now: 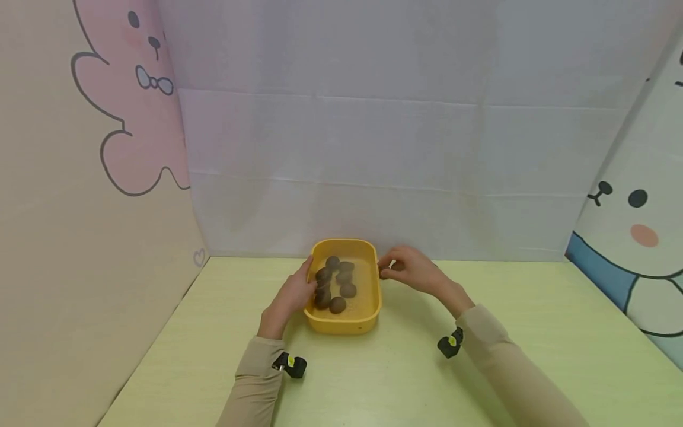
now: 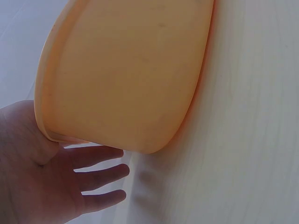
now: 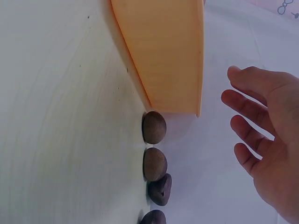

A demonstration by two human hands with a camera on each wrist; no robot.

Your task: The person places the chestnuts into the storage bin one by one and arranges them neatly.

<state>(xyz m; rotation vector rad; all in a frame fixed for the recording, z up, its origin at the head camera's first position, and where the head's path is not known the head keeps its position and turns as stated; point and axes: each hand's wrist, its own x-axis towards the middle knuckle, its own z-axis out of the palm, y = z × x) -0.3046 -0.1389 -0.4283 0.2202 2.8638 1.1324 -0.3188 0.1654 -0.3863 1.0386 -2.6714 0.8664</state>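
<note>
In the head view, a yellow tub (image 1: 341, 327) sits on the pale table (image 1: 395, 379), just below the middle of the frame. Dark brown lumps (image 1: 337, 305) lie inside it, mostly on its left side. The left hand (image 1: 290, 295) holds the tub's left edge, with its thumb over the rim. The right hand (image 1: 417, 271) is just past the tub's right side, fingers bent. Dark bits show by those fingers. A white sheet (image 1: 341, 148) hangs behind.

In the left wrist view, the tub fills the top middle. The left hand is at the lower left, its thumb hidden behind the rim. Three fingers are straight and spread apart.

In the right wrist view, the tub is at the top. Four loose lumps (image 3: 155, 164) sit in a row below its corner, and the middle two touch. The right hand is at the right, fingers apart and a little bent, holding nothing.
</note>
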